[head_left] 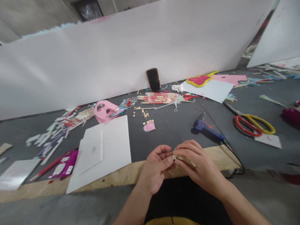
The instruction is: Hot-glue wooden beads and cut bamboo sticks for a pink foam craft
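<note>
My left hand (156,170) and my right hand (199,164) meet over the table's front edge. Both are closed, fingertips pinching one small pale flower-shaped piece (174,157) between them. A little beyond them lies a small pink piece with a blue-green edge (149,127), and several small pale pieces (148,122) sit along its far side. More loose pale pieces (145,115) are scattered behind it. To the right of my hands a blue glue gun (207,129) rests on its side, its cord running toward the table edge.
Red-and-yellow-handled scissors (254,125) lie at right. White sheets (112,150) and a purple packet (67,164) are at left. A phone (153,80) leans on the white panel (140,47), behind wrapped sticks (160,97). Pink cutouts (105,109) and paper strips (53,131) lie around.
</note>
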A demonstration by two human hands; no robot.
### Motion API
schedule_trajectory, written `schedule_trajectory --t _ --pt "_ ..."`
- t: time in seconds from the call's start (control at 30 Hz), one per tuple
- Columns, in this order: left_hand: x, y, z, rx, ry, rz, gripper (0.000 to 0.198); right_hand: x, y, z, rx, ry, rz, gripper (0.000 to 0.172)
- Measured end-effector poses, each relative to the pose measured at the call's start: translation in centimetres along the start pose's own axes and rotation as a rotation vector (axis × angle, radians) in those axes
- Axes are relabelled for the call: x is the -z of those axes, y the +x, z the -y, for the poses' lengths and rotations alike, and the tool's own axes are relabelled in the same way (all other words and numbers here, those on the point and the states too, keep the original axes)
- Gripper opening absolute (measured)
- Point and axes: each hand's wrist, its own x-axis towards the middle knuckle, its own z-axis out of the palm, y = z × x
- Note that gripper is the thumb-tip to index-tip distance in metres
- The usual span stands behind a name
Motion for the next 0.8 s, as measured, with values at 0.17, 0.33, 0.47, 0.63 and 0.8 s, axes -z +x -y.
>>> schedule_trajectory --t 0.17,0.33,0.47,0.63,0.8 --pt "0.38 0.05 -0.05 -0.008 0.021 0.036 0.034 -0.02 -0.16 -0.23 -0.052 0.117 0.008 0.017" --pt "0.53 0.13 -0.27 0.008 0.091 0.034 0.036 0.13 -0.09 -0.36 -0.019 0.111 0.053 0.018" --pt "0.36 0.16 -0.35 0.022 0.116 0.018 0.038 0.23 -0.14 -0.37 -0.008 0.078 0.08 0.018" --pt "0.28 0.15 -0.39 0.043 0.084 0.028 0.037 0.13 -0.44 -0.48 -0.059 0.127 0.033 0.022" --pt "0.36 0.15 -0.29 0.063 0.08 0.034 0.039 -0.13 -0.58 -0.63 -0.054 0.214 0.025 0.016"
